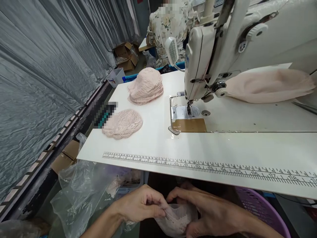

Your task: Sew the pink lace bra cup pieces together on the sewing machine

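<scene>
Below the table's front edge, my left hand pinches the edge of a sheer pale pink lace piece. On the other side of it, my right hand is curled round the fabric with thumb and fingers. The piece looks cupped between both hands, and its lower part runs out of view. Up on the white table lie a stack of pink lace cups and, nearer me, a flatter pink lace piece.
A sewing machine stands at the right, its needle over a metal plate. Pink fabric lies under its arm. A purple basket is below right, clear plastic bags below left. Beyond, a person in a floral top.
</scene>
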A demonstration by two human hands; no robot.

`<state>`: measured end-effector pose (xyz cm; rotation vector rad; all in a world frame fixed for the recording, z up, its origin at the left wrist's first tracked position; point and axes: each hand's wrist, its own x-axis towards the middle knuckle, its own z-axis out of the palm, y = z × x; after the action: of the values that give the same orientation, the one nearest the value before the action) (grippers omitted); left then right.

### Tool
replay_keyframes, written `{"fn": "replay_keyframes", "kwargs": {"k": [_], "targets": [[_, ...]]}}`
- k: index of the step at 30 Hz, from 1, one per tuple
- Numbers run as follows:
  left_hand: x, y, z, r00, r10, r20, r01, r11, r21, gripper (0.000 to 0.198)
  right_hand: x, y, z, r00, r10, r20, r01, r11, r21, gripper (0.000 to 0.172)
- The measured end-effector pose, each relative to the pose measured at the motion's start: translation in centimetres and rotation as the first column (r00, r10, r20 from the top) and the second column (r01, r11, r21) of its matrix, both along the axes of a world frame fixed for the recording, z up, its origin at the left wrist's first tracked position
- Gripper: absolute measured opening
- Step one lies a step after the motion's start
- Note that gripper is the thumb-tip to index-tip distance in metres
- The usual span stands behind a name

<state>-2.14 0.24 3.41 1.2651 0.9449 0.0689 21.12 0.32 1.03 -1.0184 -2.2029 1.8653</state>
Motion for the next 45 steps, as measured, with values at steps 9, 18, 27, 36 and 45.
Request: {"fn": "replay_keyframes", "kwargs": {"k": [9,18,27,36,45], "targets": [[-0.9,-1.0,-0.5,0.992,0.118,0.049,-0.115,0.992,-0.059,0.036,0.3,-0.8,-0.7,0.988,-0.121,-0.099,0.114,0.991,-0.072,0.012],[1.5,-1.6,-1.0,0.978,0.188,-0.087,-0.185,0.982,0.033,0.025,0.7,-0.6,-0.3,0.986,-0.085,-0.142,0.075,0.995,-0.072,0.016],[0.5,-1.9,-1.0,0.958,0.281,-0.057,-0.281,0.960,-0.005,0.020,0.2,-0.8,-0.5,0.979,-0.088,-0.184,0.074,0.994,-0.081,0.021],[-0.3,-1.6,-0.4,0.993,0.114,-0.027,-0.116,0.988,-0.098,0.034,-0.3,-0.8,-0.5,0.987,-0.044,-0.154,0.041,0.999,-0.020,0.017],[1.4,-1.3,-1.0,0.989,0.151,0.004,-0.148,0.976,-0.162,0.027,0.0,-0.4,0.2,0.985,0.008,-0.170,-0.015,0.999,-0.038,0.025]]}}
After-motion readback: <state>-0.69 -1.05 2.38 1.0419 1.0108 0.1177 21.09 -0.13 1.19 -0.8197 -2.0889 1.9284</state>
